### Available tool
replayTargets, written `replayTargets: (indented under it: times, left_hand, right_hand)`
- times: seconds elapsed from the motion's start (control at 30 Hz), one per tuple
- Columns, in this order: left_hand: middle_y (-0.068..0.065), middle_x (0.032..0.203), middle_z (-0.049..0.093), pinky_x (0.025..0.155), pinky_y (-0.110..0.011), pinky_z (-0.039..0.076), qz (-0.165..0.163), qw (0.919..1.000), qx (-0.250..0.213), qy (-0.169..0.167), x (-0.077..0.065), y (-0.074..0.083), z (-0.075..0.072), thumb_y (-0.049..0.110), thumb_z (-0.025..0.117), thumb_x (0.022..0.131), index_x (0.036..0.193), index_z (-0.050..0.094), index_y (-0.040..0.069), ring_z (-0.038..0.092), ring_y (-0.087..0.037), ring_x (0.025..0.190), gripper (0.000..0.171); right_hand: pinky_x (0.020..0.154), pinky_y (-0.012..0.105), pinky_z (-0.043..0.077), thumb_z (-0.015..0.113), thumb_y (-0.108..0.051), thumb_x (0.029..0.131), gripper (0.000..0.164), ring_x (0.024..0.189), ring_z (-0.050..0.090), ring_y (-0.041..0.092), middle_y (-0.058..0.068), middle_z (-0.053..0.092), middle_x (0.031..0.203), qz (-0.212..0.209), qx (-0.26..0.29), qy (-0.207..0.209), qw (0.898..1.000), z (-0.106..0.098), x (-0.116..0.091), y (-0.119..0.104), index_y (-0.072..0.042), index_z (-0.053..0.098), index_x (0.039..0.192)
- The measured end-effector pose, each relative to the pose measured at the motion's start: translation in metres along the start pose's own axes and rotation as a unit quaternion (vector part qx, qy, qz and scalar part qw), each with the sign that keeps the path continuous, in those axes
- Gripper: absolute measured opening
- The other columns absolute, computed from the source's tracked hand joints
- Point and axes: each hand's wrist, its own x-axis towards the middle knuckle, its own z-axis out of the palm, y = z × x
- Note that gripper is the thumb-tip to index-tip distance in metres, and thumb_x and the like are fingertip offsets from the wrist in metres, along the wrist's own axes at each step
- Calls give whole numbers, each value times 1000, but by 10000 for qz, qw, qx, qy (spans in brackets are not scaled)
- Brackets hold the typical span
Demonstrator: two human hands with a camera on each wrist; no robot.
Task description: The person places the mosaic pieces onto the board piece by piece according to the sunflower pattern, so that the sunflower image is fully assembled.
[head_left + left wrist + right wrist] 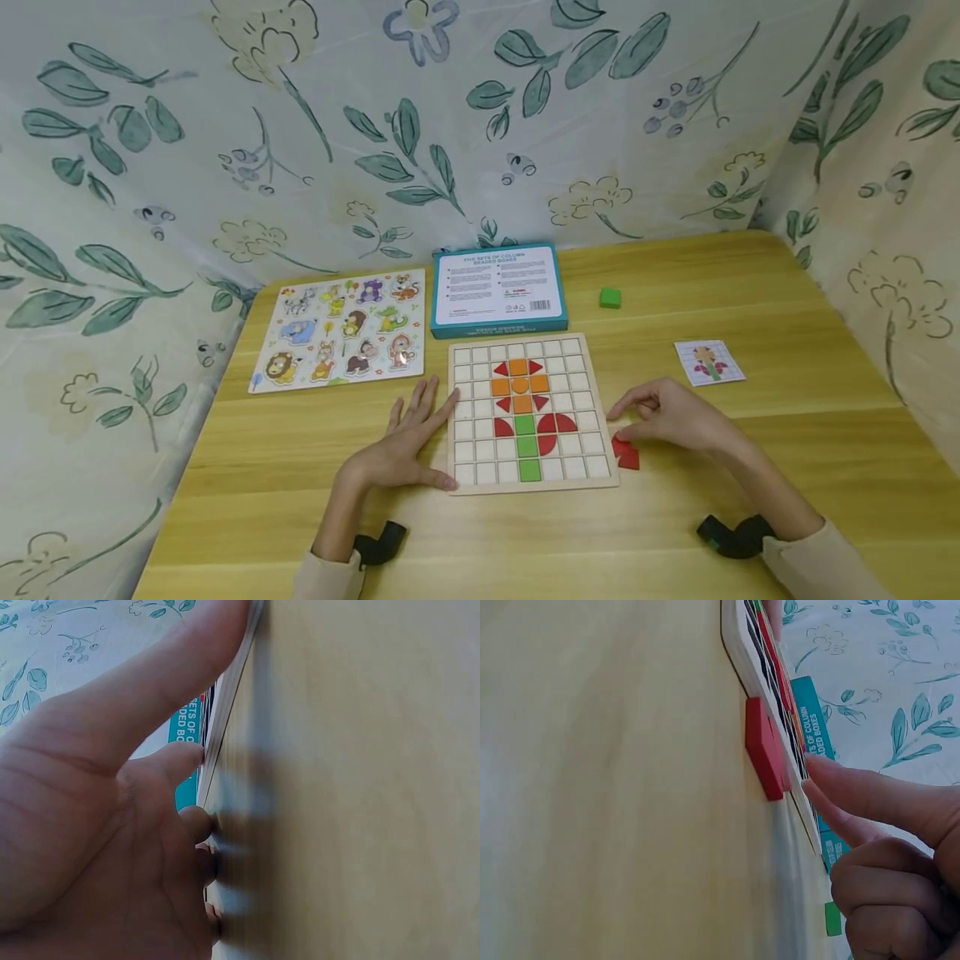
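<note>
A wooden grid board lies flat, with orange, red and green pieces set in it in a flower shape. My left hand rests along its left side, fingers spread, thumb at the lower left corner and index finger on the left edge. Just off the board's right edge, red pieces lie together on the table. Over them is my right hand, its thumb tip right at the upper red piece and its index fingertip by the board's edge. In the right wrist view its other fingers are curled, and nothing shows between thumb and index finger.
Behind the board lies a teal and white box. An animal puzzle board is at the back left. To the right are a green block and a small pattern card. A floral cloth hangs behind the table.
</note>
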Motion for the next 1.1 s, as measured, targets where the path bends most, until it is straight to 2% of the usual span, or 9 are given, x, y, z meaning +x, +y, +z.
replayTargets:
  times: [0.2,0.43,0.53,0.7,0.9,1.1]
  left_hand:
    - [-18,171,-25,124,-67,-18,8,10000,-24,-13,0,0,0,42,88,80,168,5,18,-28,-39,157,123]
    - [-16,171,-25,125,-66,-17,14,10000,-7,16,0,0,0,43,88,80,168,6,20,-27,-38,158,123]
    - [-16,171,-25,125,-66,-17,6,10000,21,-8,0,0,0,44,87,80,168,5,20,-28,-38,158,123]
    - [-18,171,-25,124,-68,-17,48,10000,8,-8,1,-1,1,44,87,80,168,6,18,-28,-40,158,122]
    - [-18,171,-24,124,-68,-18,66,10000,-52,39,2,-1,1,43,87,80,168,7,16,-27,-40,158,122]
    - [-18,171,-24,124,-68,-17,62,10000,-1,37,2,-2,1,44,87,80,168,7,17,-27,-39,158,122]
  right_hand:
    - [49,23,27,87,-22,83,26,54,34,8,-4,40,62,64,105,-373,9992,-7,0,10,-6,77,102]
    - [53,26,27,82,-25,89,30,59,35,11,-4,37,64,170,21,148,9997,-14,4,10,-7,75,113]
    - [51,25,28,82,-23,88,34,56,34,11,-4,36,62,49,79,91,9999,-17,5,10,-6,74,117]
    - [51,25,29,85,-18,85,36,54,33,10,-3,35,62,-27,191,-178,9997,-18,7,13,-4,73,116]
    - [51,24,27,87,-19,83,36,55,32,9,-5,35,62,14,35,116,9999,-20,9,14,-5,73,113]
    - [51,24,26,87,-17,83,35,55,29,7,-5,32,62,-73,17,187,9998,-22,9,15,-3,74,112]
